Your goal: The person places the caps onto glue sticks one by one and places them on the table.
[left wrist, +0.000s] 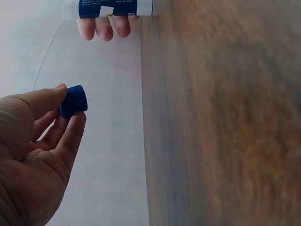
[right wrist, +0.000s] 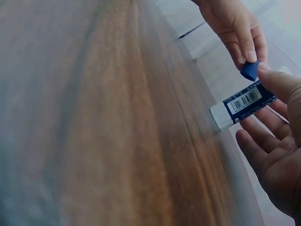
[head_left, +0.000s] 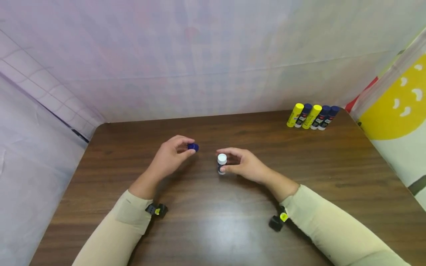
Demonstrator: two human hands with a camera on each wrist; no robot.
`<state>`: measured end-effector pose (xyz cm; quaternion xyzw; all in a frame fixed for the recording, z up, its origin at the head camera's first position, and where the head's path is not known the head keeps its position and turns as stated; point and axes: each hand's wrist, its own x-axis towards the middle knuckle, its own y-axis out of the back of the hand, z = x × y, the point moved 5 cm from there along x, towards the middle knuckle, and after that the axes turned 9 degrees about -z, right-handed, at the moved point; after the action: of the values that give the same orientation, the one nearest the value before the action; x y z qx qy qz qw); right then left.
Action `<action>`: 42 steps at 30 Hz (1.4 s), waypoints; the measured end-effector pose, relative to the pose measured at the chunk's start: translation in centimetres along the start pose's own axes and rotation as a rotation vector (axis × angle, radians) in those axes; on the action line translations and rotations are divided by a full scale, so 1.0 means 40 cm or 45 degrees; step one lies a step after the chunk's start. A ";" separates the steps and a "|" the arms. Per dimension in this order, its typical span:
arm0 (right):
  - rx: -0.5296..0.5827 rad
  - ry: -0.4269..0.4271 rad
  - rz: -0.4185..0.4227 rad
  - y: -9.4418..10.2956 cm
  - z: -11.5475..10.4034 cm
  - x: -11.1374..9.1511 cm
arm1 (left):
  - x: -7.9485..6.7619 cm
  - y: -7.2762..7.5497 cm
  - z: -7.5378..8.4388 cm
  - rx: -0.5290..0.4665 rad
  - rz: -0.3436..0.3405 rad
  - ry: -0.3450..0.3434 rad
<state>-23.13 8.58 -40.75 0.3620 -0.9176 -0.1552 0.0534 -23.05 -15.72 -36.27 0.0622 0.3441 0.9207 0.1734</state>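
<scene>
A dark blue cap (head_left: 193, 147) is pinched between the thumb and fingertips of my left hand (head_left: 171, 155), above the table left of centre. My right hand (head_left: 247, 164) holds an uncapped glue stick (head_left: 221, 164) upright, its thumb on the near side and fingers behind. The stick has a white top, a dark blue label and a white base. In the right wrist view a barcode shows on the label of the glue stick (right wrist: 247, 101). The cap and the stick are apart, with a short gap between the two hands.
Several glue sticks stand in a row at the table's far right corner, among them a yellow one (head_left: 295, 115) and a blue-capped one (head_left: 328, 118). The brown wooden table (head_left: 213, 221) meets a pale curtain (head_left: 199, 92) along its back edge.
</scene>
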 end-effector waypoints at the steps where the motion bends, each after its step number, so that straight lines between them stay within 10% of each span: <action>1: 0.000 0.002 0.000 -0.001 0.001 -0.001 | 0.000 -0.001 0.000 0.000 0.000 -0.002; 42: -0.009 0.014 -0.010 -0.019 0.008 -0.001 | -0.011 -0.013 0.019 -0.014 0.020 -0.069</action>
<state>-22.69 8.17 -41.30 0.3664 -0.9153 -0.1566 0.0593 -22.33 -15.05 -36.03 0.0888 0.3339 0.9218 0.1757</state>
